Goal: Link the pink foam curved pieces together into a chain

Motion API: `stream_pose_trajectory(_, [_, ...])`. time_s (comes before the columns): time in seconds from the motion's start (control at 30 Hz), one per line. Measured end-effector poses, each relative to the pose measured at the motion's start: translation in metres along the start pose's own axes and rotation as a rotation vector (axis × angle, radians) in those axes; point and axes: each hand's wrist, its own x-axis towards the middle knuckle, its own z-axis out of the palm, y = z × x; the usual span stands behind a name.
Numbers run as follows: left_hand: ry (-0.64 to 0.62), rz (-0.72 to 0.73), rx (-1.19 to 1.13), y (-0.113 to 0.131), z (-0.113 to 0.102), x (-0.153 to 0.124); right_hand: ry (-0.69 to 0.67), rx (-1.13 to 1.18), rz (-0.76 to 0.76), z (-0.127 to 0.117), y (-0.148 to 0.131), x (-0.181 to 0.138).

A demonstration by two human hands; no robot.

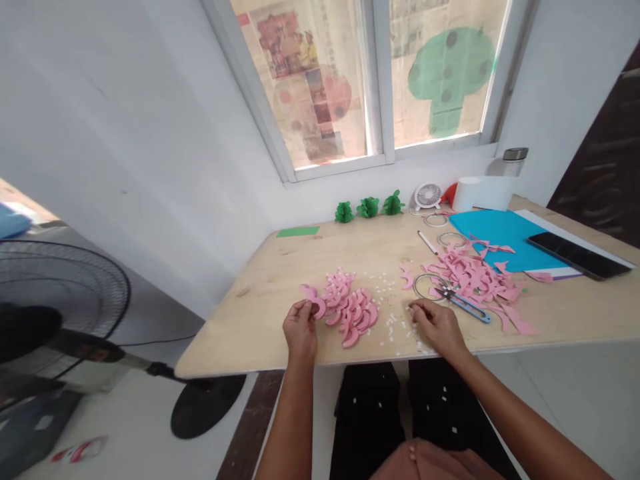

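Observation:
My left hand pinches a pink crescent-shaped piece at the left side of a pile of similar pink crescents. My right hand rests low over the table, thumb and fingers pressed together; a pale speck shows at the fingertips, too small to name. Between the hands, small white bits lie scattered on the wood. Thread snips with blue handles lie just beyond my right hand, their blades over a ring-shaped roll of tape.
Pink offcuts are heaped at the right, beside blue sheets and a black phone. A white pen, green paper ornaments and a small white fan stand or lie farther back. A floor fan is at the left.

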Motion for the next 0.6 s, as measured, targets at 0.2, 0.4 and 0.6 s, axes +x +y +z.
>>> stream_pose_trajectory(0.2, [-0.002,-0.004,0.008,0.002,0.0008,-0.0005,0.009,-0.002,0.005,-0.0009,-0.0027,0.0014])
stream_pose_trajectory(0.4, [-0.01,-0.012,0.007,0.0027,0.0008,-0.0009,0.033,-0.028,-0.015,-0.0017,-0.0042,0.0009])
stream_pose_trajectory(0.6, [-0.018,-0.022,0.008,0.0015,-0.0005,0.0003,0.04,-0.038,-0.001,-0.0006,-0.0023,0.0007])
